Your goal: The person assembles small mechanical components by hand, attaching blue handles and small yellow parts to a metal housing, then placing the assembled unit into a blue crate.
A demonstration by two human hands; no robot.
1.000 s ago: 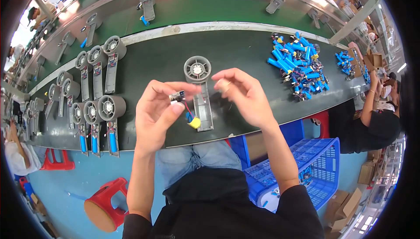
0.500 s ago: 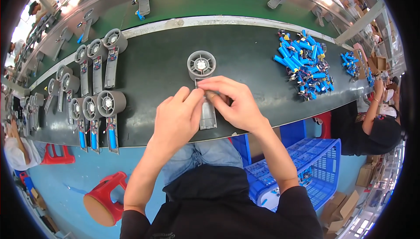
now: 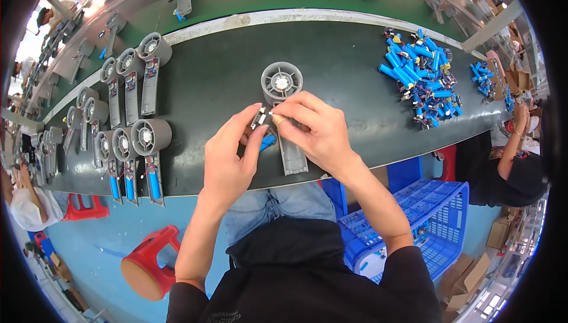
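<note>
Best keep plug and board square, light grip, no twisting: just below the round, ribbed grey plastic fan (image 3: 282, 82), left hand (image 3: 232, 152) is pinched on the small, boxy circuit board (image 3: 258, 118), right hand (image 3: 316, 126) pinched on what looks like a tiny white plug (image 3: 271, 113), smooth blue battery (image 3: 268, 141) lower down.
</note>
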